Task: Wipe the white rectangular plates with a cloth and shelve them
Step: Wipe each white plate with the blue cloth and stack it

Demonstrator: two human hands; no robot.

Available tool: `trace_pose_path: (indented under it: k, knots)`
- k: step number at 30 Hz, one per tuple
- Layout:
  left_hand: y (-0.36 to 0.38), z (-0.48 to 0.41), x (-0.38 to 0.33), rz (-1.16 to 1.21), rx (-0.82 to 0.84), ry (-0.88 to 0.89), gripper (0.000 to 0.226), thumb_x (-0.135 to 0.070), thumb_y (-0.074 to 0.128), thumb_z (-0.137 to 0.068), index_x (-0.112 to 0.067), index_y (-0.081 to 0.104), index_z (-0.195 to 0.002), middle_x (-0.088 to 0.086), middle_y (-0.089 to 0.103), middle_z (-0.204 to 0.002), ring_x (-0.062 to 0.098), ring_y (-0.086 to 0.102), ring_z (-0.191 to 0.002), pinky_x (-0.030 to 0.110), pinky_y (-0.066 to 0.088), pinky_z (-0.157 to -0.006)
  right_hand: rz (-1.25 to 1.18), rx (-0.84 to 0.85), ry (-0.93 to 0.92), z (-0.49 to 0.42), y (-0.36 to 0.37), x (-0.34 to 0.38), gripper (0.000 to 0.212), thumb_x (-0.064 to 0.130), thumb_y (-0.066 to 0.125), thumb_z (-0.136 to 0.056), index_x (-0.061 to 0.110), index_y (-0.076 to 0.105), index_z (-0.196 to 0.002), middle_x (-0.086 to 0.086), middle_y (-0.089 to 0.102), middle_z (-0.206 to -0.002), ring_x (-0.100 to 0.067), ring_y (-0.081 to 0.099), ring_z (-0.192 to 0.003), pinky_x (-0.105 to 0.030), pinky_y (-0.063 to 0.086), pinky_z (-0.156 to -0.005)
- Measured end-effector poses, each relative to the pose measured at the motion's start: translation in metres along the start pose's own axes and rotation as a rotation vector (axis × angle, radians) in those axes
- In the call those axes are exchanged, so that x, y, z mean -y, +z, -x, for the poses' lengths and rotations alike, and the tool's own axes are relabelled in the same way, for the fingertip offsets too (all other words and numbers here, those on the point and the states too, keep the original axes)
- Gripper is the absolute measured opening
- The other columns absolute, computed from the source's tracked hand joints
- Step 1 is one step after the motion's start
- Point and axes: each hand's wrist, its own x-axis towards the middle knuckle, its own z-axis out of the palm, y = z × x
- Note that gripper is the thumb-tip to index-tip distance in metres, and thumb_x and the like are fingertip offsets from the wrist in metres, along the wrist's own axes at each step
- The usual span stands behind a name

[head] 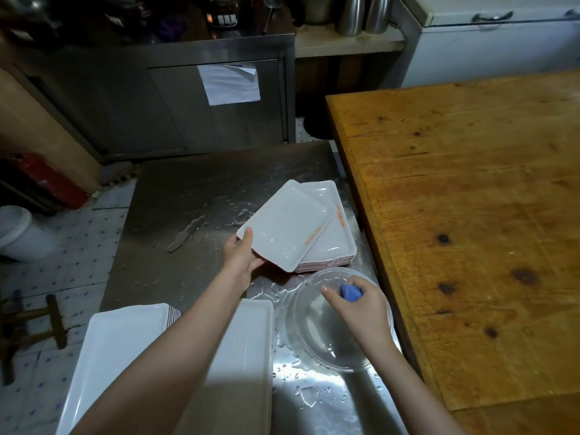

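My left hand [240,254] grips the near left corner of a white rectangular plate [288,227], thumb on top, tilted over a stack of the same plates [335,243] with orange lettering. My right hand [357,304] holds a bunched blue cloth [350,291] above a clear glass bowl [317,337]. Large white rectangular plates [122,340] lie close to me, partly under my left forearm.
Everything stands on a wet steel table [188,199] with water puddles. A wooden table [470,230] borders it on the right. A steel cabinet [175,98] stands behind, a red extinguisher [47,180] and a white bucket [18,233] on the floor at left.
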Motion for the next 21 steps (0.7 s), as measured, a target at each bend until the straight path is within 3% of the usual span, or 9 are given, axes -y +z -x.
trace_pose_path:
  k: [2, 4, 6, 8, 10, 14, 21]
  knots:
    - [-0.001, 0.005, 0.003, 0.012, 0.051, 0.007, 0.039, 0.005, 0.054, -0.094, 0.004, 0.047, -0.133, 0.019, 0.058, -0.13, 0.027, 0.059, -0.113, 0.038, 0.049, -0.091, 0.016, 0.064, 0.045, 0.0, 0.002, 0.0, 0.04, 0.035, 0.082, -0.061, 0.02, 0.045, -0.064, 0.01, 0.044, -0.059, -0.01, 0.039, -0.056, -0.028, 0.037, -0.056]
    - [0.0, 0.01, 0.008, -0.016, 0.08, 0.004, 0.044, 0.018, 0.052, -0.087, 0.009, 0.048, -0.13, 0.024, 0.057, -0.131, 0.029, 0.057, -0.116, 0.031, 0.045, -0.094, -0.004, 0.166, 0.12, 0.002, 0.003, 0.0, 0.041, 0.023, 0.084, -0.06, 0.024, 0.052, -0.086, 0.002, 0.058, -0.086, -0.013, 0.051, -0.07, -0.025, 0.046, -0.065]
    - [0.002, 0.013, 0.011, -0.039, 0.099, 0.004, 0.042, 0.02, 0.049, -0.087, 0.01, 0.049, -0.128, 0.025, 0.057, -0.13, 0.029, 0.057, -0.113, 0.027, 0.044, -0.092, -0.015, 0.243, 0.134, 0.004, 0.002, -0.001, 0.051, 0.007, 0.076, -0.065, 0.027, 0.048, -0.103, -0.008, 0.055, -0.106, -0.014, 0.053, -0.08, -0.011, 0.043, -0.065]
    - [0.002, 0.015, 0.012, -0.059, 0.115, -0.006, 0.04, 0.016, 0.048, -0.09, 0.006, 0.049, -0.129, 0.021, 0.059, -0.126, 0.027, 0.059, -0.105, 0.033, 0.048, -0.088, -0.027, 0.268, 0.084, 0.007, -0.001, 0.001, 0.059, -0.004, 0.067, -0.069, 0.026, 0.044, -0.114, -0.01, 0.049, -0.116, -0.012, 0.054, -0.087, -0.003, 0.039, -0.062]
    - [0.0, 0.016, 0.013, -0.065, 0.152, -0.013, 0.036, 0.009, 0.045, -0.095, -0.002, 0.046, -0.129, 0.018, 0.06, -0.122, 0.031, 0.062, -0.098, 0.039, 0.055, -0.077, -0.066, 0.277, 0.061, 0.01, -0.004, 0.002, 0.066, -0.009, 0.063, -0.072, 0.027, 0.04, -0.122, -0.005, 0.046, -0.12, -0.011, 0.054, -0.093, -0.003, 0.04, -0.066]
    - [-0.001, 0.02, 0.006, -0.053, 0.092, 0.012, 0.028, 0.005, 0.041, -0.099, -0.011, 0.045, -0.121, 0.016, 0.06, -0.122, 0.033, 0.062, -0.101, 0.033, 0.054, -0.058, -0.149, 0.291, 0.073, 0.015, -0.008, 0.005, 0.07, -0.015, 0.061, -0.074, 0.023, 0.038, -0.129, -0.002, 0.046, -0.119, -0.008, 0.057, -0.083, -0.011, 0.045, -0.067]
    - [-0.021, 0.03, -0.006, -0.095, 0.042, 0.038, 0.043, 0.005, 0.041, -0.099, -0.002, 0.037, -0.141, 0.02, 0.055, -0.135, 0.037, 0.06, -0.115, 0.04, 0.054, -0.071, -0.157, 0.255, 0.095, 0.024, -0.014, 0.005, 0.067, -0.018, 0.06, -0.073, 0.014, 0.043, -0.129, -0.004, 0.053, -0.117, -0.007, 0.057, -0.093, -0.01, 0.045, -0.075]
